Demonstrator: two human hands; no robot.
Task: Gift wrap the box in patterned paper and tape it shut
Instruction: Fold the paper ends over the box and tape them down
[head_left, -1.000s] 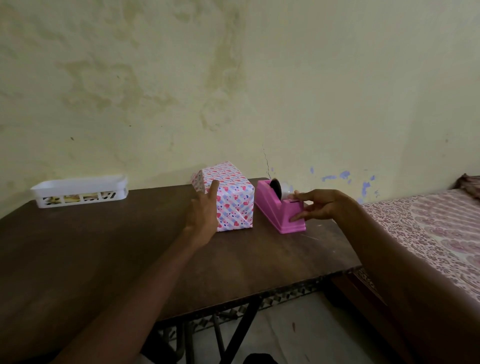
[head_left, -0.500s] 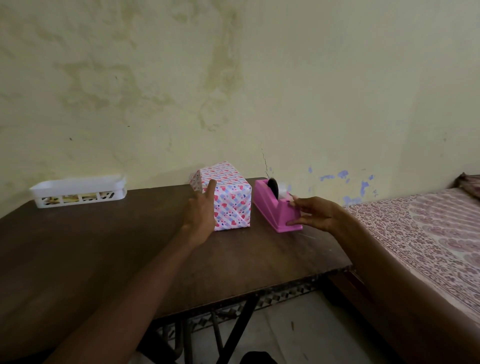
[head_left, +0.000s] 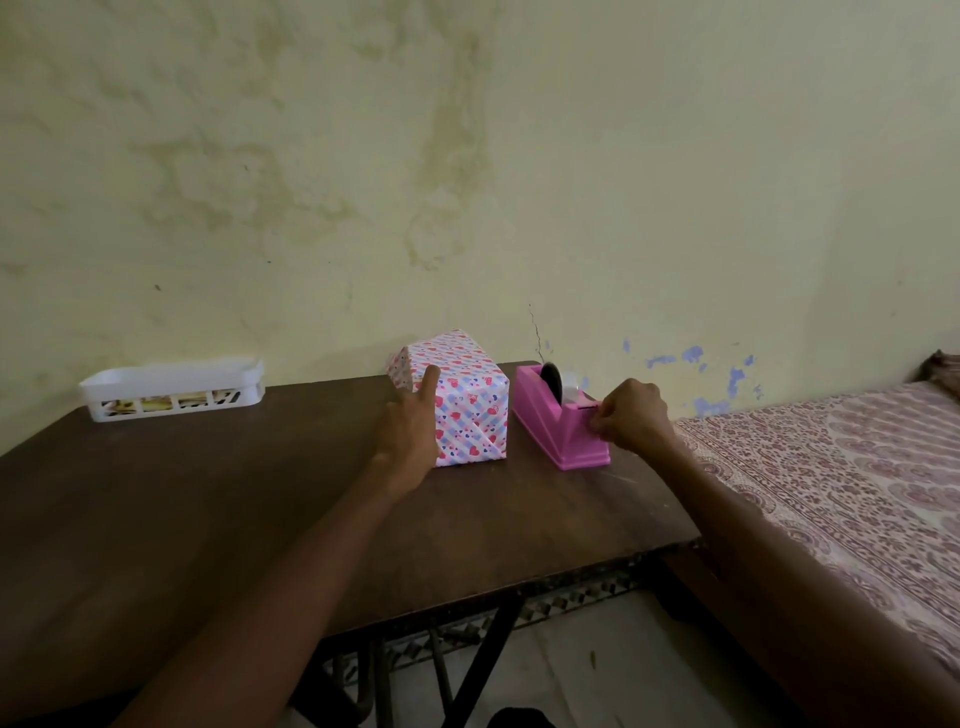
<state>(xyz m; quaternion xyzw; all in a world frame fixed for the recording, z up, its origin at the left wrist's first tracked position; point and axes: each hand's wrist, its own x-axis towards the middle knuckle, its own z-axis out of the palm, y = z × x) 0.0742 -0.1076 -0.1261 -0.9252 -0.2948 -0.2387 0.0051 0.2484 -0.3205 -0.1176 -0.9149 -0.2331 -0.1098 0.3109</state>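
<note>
Right grip (head_left: 631, 415) pinches dispenser (head_left: 540, 418) front, contact obscured; left grip (head_left: 408, 431) flat against box (head_left: 470, 410).

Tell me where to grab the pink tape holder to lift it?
Probably from above, pinching the pink plastic tape dispenser across its two long sloped sides at mid-length: the body is narrow there, and the right hand pinches at the cutter end.

One wide-angle view, worn on the head, looks forward and slightly down, close over the table (head_left: 208, 519) toward the wall (head_left: 467, 156) behind it. The dim floor (head_left: 597, 649) below is probably nearest the wearer.
</note>
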